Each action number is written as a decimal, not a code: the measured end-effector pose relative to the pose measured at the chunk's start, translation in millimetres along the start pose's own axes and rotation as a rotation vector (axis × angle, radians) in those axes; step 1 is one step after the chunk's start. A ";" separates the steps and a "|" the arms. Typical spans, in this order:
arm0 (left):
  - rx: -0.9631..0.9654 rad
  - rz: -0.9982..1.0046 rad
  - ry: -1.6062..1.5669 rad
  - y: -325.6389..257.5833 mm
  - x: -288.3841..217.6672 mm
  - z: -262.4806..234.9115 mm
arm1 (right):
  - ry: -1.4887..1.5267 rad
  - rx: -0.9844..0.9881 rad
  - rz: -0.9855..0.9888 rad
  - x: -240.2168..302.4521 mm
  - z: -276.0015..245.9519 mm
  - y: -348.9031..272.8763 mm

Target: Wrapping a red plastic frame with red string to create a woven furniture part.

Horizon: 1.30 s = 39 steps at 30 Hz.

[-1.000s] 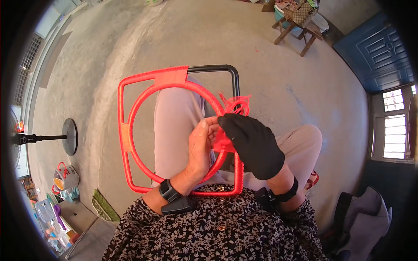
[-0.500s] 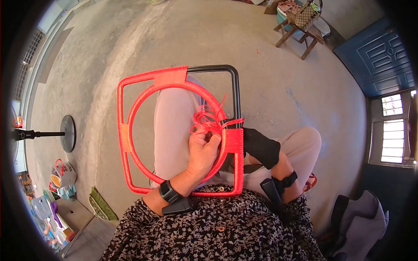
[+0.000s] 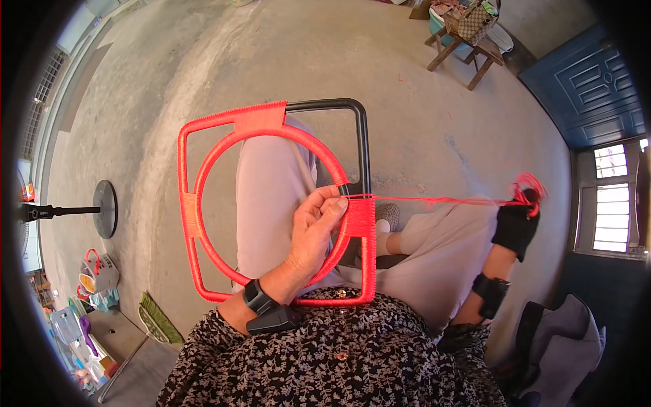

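Frame: a square metal frame (image 3: 363, 146) with a ring inside lies across the person's lap, mostly wound in red cord, one black corner bare
Left hand (image 3: 313, 234): bare, closed on the frame's right bar, thumb and fingers pinching the fresh red wrapping (image 3: 361, 217) so the turns cannot slip
Right hand (image 3: 517, 227): in a black glove, closed around a bundle of red cord (image 3: 527, 186), held far out to the side so the strand (image 3: 434, 199) runs taut
Containers: a patterned basket (image 3: 475, 20) sits on a wooden stool (image 3: 468, 54), contents unclear; plastic pails (image 3: 98, 271) stand at the left, contents too small to tell
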<state>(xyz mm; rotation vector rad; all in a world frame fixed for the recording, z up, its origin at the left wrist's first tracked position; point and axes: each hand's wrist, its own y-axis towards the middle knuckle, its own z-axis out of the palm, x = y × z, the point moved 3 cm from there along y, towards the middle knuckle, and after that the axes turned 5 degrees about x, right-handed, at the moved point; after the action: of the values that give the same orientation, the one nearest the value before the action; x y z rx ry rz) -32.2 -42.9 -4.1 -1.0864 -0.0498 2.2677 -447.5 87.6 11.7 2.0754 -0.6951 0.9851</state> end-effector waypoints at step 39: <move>0.120 -0.091 0.219 -1.5 -2.9 6.8 | 0.531 -0.230 0.353 -113.8 -113.6 12.2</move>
<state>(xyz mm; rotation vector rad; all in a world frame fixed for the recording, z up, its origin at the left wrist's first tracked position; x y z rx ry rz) -35.0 -41.7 2.9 -1.2348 0.1216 2.0325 -568.0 188.2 -25.6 1.4252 -0.8524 1.5004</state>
